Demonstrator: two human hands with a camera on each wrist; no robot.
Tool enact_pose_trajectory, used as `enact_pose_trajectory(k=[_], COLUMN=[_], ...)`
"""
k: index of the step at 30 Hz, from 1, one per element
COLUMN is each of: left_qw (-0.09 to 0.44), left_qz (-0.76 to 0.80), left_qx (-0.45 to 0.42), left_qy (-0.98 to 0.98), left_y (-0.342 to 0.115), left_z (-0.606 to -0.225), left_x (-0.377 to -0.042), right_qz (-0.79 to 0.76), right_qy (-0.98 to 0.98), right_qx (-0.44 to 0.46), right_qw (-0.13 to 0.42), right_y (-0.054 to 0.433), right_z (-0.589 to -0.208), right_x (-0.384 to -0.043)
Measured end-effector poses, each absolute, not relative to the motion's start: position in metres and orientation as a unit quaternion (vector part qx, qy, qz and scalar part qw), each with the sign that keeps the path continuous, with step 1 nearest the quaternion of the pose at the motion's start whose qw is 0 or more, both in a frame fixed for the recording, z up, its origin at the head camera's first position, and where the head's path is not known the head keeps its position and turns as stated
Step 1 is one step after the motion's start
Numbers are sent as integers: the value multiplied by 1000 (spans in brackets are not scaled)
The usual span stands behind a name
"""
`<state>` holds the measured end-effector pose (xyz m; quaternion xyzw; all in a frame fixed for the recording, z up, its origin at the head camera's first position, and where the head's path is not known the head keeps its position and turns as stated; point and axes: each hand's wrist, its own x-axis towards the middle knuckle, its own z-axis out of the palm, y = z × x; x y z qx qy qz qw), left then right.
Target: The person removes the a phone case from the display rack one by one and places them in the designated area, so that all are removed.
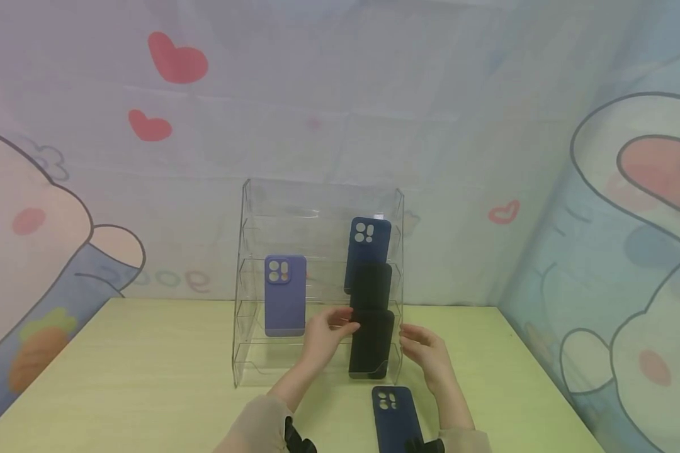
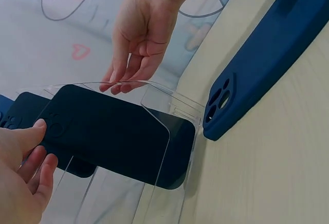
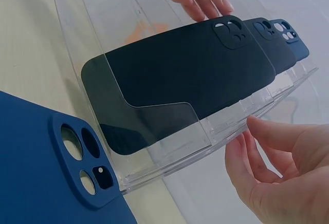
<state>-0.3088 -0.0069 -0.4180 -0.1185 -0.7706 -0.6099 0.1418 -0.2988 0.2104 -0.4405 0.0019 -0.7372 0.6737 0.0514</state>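
A clear tiered display rack (image 1: 240, 277) holds several phone cases. In its lowest tier, at the right, leans a black phone case (image 1: 368, 352). Another black phone case (image 1: 372, 284) stands in the tier behind, and a dark blue phone case (image 1: 376, 248) above that. My left hand (image 1: 322, 336) is at the front black case's left edge, fingertips at its upper part, thumb in front. Beside the rack's right side is my right hand (image 1: 429, 357), relaxed, its fingertips close to the clear edge (image 3: 221, 142); contact is hard to tell.
On the left of the rack stands a purple phone case (image 1: 285, 302). A dark blue phone case (image 1: 396, 418) lies on the pale yellow table (image 1: 147, 377) in front, between my forearms. Behind the table hangs a printed cloth (image 1: 317, 94).
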Motion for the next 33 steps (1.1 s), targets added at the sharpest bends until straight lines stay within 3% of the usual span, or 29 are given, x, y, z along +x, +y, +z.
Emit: enact_pose_trajectory(k=[33], left_qw=[149], left_qz=[-612], left_qx=[-113], left_qy=[-769], left_y=[3], left_z=[-428], left_x=[-313], right_qz=[678], right_qy=[-734], right_qx=[0], right_qw=[50], right_y=[211], right_z=[-443], right_x=[-301])
